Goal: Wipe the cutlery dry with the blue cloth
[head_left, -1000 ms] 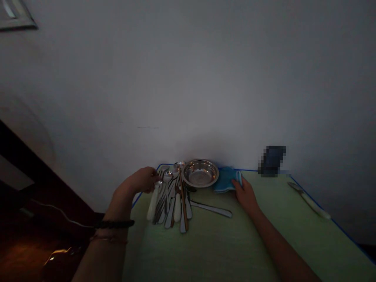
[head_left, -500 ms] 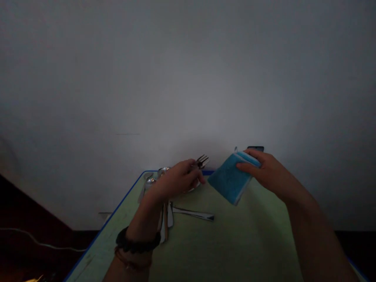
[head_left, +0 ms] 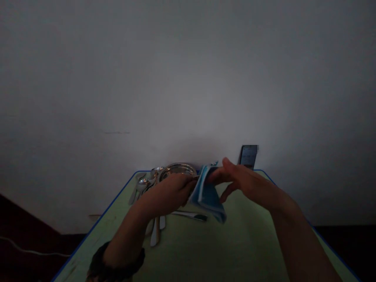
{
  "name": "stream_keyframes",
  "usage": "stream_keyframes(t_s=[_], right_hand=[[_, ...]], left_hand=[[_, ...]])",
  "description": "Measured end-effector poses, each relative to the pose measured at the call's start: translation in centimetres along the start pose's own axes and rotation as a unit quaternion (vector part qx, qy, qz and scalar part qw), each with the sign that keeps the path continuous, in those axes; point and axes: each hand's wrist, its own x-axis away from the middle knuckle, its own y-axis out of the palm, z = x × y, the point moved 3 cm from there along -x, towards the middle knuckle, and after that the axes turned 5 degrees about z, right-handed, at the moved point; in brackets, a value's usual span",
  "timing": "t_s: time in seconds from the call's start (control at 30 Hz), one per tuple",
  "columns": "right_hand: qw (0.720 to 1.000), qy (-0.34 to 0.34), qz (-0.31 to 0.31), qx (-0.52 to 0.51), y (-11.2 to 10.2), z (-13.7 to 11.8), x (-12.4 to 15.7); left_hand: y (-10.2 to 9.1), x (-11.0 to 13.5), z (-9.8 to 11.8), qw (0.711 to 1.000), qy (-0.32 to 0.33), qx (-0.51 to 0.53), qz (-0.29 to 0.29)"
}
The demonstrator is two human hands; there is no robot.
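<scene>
My left hand [head_left: 179, 188] is closed round a fork [head_left: 196, 178]; only a short bit of metal shows beyond the fingers, the rest being hidden by the hand and cloth. A folded blue cloth [head_left: 210, 197] hangs draped over the fork's far end. My right hand [head_left: 237, 178] pinches this cloth from the right, its fingertips partly inside the fold. Behind my left hand stands a round shiny metal bowl or plate [head_left: 178, 167]. Spoons [head_left: 143, 183] lie to its left, and several cutlery handles [head_left: 155, 233] point toward me below my left forearm.
A single cutlery handle [head_left: 192, 216] lies crosswise below the cloth. At the back right a phone [head_left: 248, 156] leans against the wall [head_left: 188, 78]. The pale green table [head_left: 235, 250] has a blue edge. A white cable [head_left: 35, 252] runs at the far left.
My right hand has moved left, bringing the cloth onto the fork, whose tines showed before. My left hand has come slightly lower. More of the metal dish and phone now shows.
</scene>
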Motion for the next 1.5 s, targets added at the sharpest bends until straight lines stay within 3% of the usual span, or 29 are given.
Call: stream_keyframes(t_s=[0.17,0.33,0.4,0.5,0.57,0.67,0.8,0.93,1.1,1.27,1.5], right_hand=[[0.997,-0.019,-0.036,0.067,0.0,0.9,0.0],[0.986,-0.041,0.077,0.143,-0.4,0.9,-0.2],[0.981,-0.052,0.093,0.165,-0.7,0.9,-0.4],[0.976,-0.058,0.101,0.182,-1.2,0.9,-0.4],[0.974,-0.058,0.098,0.194,-1.5,1.0,-0.3],[0.975,-0.048,0.052,0.212,-1.5,0.9,-0.1],[0.97,-0.034,-0.043,0.236,-0.6,0.8,0.2],[0.956,-0.041,-0.087,0.276,0.6,1.2,0.0],[0.95,-0.088,-0.094,0.286,1.1,1.2,-0.5],[0.95,-0.139,-0.076,0.268,0.7,0.4,-0.4],[0.963,-0.127,-0.016,0.238,0.2,0.5,-0.5]], left_hand=[[0.0,0.3,0.3,0.999,0.001,-0.037,0.015],[-0.1,0.9,1.7,0.999,0.004,0.023,-0.024],[-0.1,1.1,2.0,0.996,0.007,0.065,-0.054],[0.3,1.4,1.3,0.988,-0.04,0.091,-0.118],[0.1,1.4,0.7,0.993,-0.054,0.044,-0.099],[-0.6,1.6,0.2,0.997,-0.016,-0.069,-0.03],[-0.7,2.0,0.6,0.99,0.004,-0.124,-0.071],[-0.5,1.9,1.8,0.985,0.025,-0.138,-0.099],[-0.7,1.6,2.2,0.985,0.039,-0.133,-0.103],[-1.2,1.6,2.3,0.988,0.047,-0.131,-0.069],[-1.8,1.6,2.8,0.988,0.056,-0.141,-0.007]])
